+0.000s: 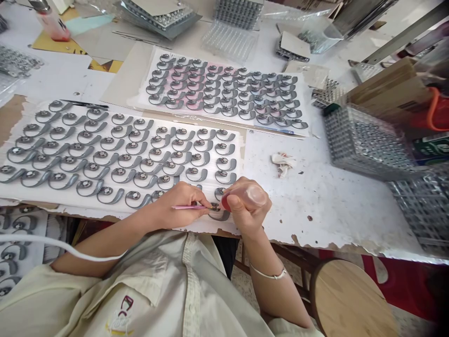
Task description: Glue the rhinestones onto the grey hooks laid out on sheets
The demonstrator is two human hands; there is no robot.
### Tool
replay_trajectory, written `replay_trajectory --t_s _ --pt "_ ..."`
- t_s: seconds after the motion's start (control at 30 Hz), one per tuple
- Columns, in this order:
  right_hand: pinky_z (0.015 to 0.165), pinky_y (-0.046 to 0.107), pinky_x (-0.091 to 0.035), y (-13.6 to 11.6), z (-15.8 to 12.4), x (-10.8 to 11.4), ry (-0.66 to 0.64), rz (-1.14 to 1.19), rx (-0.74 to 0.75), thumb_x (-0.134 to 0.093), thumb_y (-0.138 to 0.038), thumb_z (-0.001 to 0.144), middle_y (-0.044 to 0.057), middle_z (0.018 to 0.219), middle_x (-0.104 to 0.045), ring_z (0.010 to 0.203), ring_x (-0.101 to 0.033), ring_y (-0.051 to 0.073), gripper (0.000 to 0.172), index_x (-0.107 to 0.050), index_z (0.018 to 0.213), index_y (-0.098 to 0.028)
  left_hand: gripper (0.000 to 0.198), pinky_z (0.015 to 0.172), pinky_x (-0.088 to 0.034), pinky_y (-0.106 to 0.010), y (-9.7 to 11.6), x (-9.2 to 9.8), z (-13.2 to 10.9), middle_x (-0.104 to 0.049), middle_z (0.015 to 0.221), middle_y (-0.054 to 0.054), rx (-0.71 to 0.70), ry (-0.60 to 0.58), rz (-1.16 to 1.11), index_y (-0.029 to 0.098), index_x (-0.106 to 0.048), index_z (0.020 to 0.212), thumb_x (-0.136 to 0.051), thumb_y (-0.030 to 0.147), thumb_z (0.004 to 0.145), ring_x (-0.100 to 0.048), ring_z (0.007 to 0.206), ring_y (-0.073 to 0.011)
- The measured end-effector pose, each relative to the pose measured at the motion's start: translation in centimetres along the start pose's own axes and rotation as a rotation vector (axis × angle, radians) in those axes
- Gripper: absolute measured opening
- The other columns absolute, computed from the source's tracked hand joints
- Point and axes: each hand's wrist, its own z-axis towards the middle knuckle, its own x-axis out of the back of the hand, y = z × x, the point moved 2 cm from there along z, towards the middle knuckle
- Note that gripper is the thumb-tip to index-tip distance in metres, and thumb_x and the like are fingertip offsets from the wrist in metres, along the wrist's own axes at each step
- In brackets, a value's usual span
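My left hand [184,201] pinches thin pink tweezers [189,207], their tip resting on a grey hook-shaped part [218,213] at the near edge of a white sheet [242,154]. My right hand [247,203] is wrapped round a small clear squeeze bottle [253,194] with a red tip, and that tip points at the same part. Several rows of like grey parts [115,154] cover the sheet.
A second sheet of grey parts [224,89] lies farther back. Clear plastic trays [365,140] are stacked at the right. A crumpled tissue [284,163] lies on the white table [333,206]. A round wooden stool [349,299] stands below the table edge. A bottle with red liquid [52,21] stands far left.
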Motion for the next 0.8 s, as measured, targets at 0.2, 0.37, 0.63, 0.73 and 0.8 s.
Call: replay_trajectory --t_s 0.2,0.37,0.63,0.73,0.8 --pt "0.051 0.029 -0.044 -0.2 0.1 -0.1 0.001 0.034 0.004 -0.066 -0.023 0.085 0.0 0.063 -0.06 0.058 -0.055 0.014 0.013 -0.06 0.073 -0.02 0.014 0.057 -0.046 -0.018 -0.2 -0.1 -0.1 -0.072 0.074 -0.001 -0.014 -0.004 -0.026 0.016 -0.075 0.082 -0.061 0.014 0.082 -0.064 0.063 -0.0107" --pt "0.051 0.031 -0.045 -0.2 0.2 -0.1 -0.005 0.0 0.013 -0.065 -0.023 0.085 -0.001 0.062 -0.06 0.057 -0.055 0.014 0.014 -0.059 0.073 -0.021 0.014 0.057 -0.046 -0.017 -0.1 0.0 -0.1 -0.072 0.073 -0.001 -0.018 0.005 -0.016 0.016 -0.076 0.08 -0.063 0.012 0.08 -0.064 0.062 -0.0101" --pt "0.053 0.032 -0.047 -0.2 0.1 -0.2 0.023 0.028 -0.003 -0.067 -0.028 0.084 0.001 0.062 -0.061 0.057 -0.056 0.015 0.017 -0.06 0.071 -0.021 0.013 0.059 -0.05 -0.019 0.1 0.0 0.0 -0.074 0.077 -0.003 0.012 0.003 -0.01 0.017 -0.076 0.081 -0.063 0.016 0.081 -0.066 0.065 -0.0125" --pt "0.046 0.029 -0.043 0.0 0.5 0.3 0.155 0.15 -0.098 -0.067 -0.04 0.084 0.0 0.061 -0.06 0.05 -0.054 0.014 0.023 -0.061 0.071 -0.021 0.012 0.06 -0.051 -0.019 0.1 0.0 -0.2 -0.075 0.078 -0.003 0.008 0.013 -0.012 0.017 -0.075 0.08 -0.063 0.016 0.082 -0.067 0.067 -0.0129" --pt "0.037 0.026 -0.035 0.2 0.9 1.3 0.318 0.27 -0.156 -0.065 -0.048 0.084 -0.001 0.06 -0.057 0.042 -0.049 0.011 0.029 -0.06 0.072 -0.023 0.012 0.061 -0.052 -0.02 0.0 0.0 -0.3 -0.075 0.079 -0.003 -0.011 0.021 0.003 0.017 -0.074 0.08 -0.063 0.015 0.082 -0.069 0.07 -0.0136"
